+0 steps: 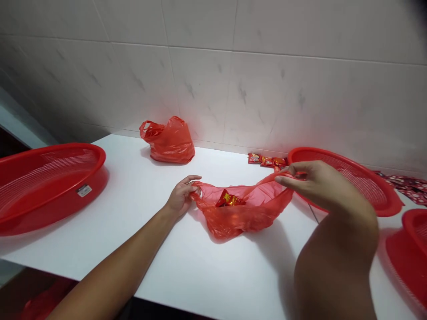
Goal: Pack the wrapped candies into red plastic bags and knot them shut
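Observation:
A thin red plastic bag (240, 222) is stretched wide between my hands over the middle of the white table. My left hand (183, 194) pinches its left handle near the rim. With thumb and fingers, my right hand (307, 178) grips the opposite handle, pulled a little higher. Inside the bag's mouth shows a red and gold wrapped packet (230, 199); what lies deeper is hidden by the red plastic. The bag's bottom sags close to the tabletop, and I cannot tell whether it rests on it.
Another red plastic bag (173, 144), filled, stands by the wall. Several small red packets (263, 160) lie at the back. Red baskets stand at left (96, 178), back right (383, 195) and front right (400, 258). Patterned red packets (408, 182) lie far right on the white table (140, 231).

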Motion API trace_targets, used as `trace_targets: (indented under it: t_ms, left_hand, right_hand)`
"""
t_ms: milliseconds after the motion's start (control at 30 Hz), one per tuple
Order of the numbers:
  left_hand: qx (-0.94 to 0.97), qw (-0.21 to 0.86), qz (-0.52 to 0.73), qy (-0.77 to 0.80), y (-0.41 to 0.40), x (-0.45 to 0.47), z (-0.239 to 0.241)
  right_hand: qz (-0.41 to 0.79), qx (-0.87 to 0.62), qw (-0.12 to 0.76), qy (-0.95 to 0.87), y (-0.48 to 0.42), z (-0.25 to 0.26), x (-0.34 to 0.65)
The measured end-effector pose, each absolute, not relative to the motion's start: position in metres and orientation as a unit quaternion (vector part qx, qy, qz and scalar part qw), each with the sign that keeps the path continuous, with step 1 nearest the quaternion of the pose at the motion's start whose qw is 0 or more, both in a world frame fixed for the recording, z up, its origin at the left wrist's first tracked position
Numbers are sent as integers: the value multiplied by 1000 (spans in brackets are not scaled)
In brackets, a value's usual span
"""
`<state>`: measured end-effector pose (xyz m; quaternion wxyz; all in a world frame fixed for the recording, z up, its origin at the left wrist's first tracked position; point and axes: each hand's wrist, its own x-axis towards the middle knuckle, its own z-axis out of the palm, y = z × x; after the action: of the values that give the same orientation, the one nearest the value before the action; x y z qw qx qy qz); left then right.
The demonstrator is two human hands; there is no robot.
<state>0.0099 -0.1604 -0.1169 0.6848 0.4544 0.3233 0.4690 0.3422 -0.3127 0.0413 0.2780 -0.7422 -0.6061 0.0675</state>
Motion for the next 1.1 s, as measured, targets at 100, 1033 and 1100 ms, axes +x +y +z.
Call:
trace_targets:
  t_ms: [100, 1033, 1100]
  left_hand:
    - [475, 661, 477, 332, -164, 10, -112]
    - [808, 216, 432, 337, -253, 120, 53]
    - [802, 223, 444, 332, -257, 119, 56]
  right_hand:
    - [104, -766, 237, -589, -308, 46, 341]
    - [456, -383, 454, -663, -289, 41, 317]
    - [437, -412, 426, -677, -292, 41, 316]
